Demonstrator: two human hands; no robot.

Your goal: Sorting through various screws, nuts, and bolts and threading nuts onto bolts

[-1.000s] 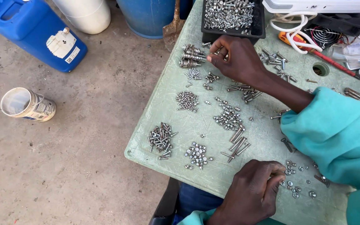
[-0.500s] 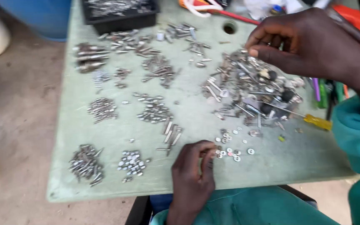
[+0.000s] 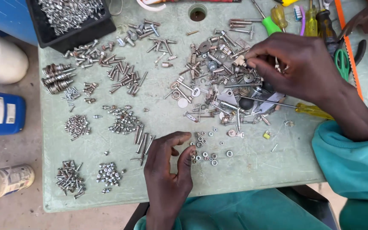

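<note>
A small metal piece, seemingly a nut, is being pinched by the right hand (image 3: 297, 64); the half-curled, empty left hand (image 3: 169, 164) is risking scattering small silver nuts (image 3: 205, 155).

Sorted screw piles (image 3: 107, 106) lie left of the mixed hardware heap (image 3: 222, 85) on the table (image 3: 252, 170).

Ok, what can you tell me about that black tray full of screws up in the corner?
The black tray sits at the far left corner of the pale green table. It looks like plastic, with straight walls, and the picture's top edge cuts it off. Shiny silver screws fill it in a jumble. Neither hand touches it; small sorted piles of bolts lie just beside its near wall.
</note>
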